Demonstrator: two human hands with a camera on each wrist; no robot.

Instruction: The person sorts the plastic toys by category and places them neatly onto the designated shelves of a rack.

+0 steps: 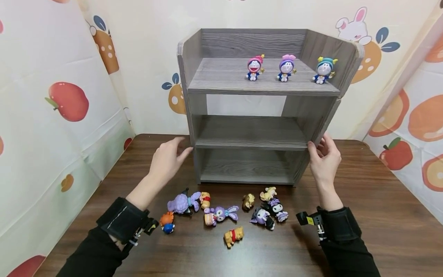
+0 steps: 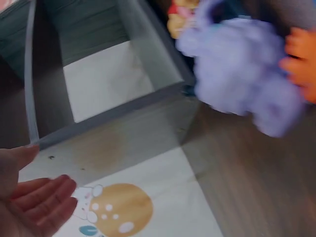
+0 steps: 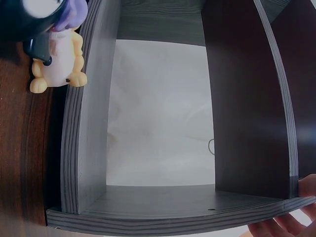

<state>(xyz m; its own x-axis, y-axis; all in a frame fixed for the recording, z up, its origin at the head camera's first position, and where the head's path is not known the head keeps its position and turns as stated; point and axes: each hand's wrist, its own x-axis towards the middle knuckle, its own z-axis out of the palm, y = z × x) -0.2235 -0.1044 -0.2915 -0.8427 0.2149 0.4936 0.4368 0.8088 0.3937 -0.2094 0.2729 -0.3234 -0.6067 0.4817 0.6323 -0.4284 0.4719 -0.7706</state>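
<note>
A grey wood-grain shelf (image 1: 252, 132) with three levels stands upright at the back of the table. My left hand (image 1: 166, 159) is beside its left side panel, fingers loosely extended and thumb tip right at the front edge. On the opposite side, my right hand (image 1: 324, 159) holds the right side panel, thumb at the front edge and fingers on the outer face. Three small figurines stand on the top level: one in a pink hood (image 1: 254, 68), one in a purple hood (image 1: 286, 68) and one in a teal hat (image 1: 324, 70).
Several small toy figurines lie before the shelf, among them a purple one (image 1: 181, 203), an orange-and-blue one (image 1: 167, 223), a long-eared purple one (image 1: 221, 214), a yellow bear (image 1: 233, 236) and a black-and-purple one (image 1: 262, 218). Behind is a fruit-printed cloth (image 1: 145, 50).
</note>
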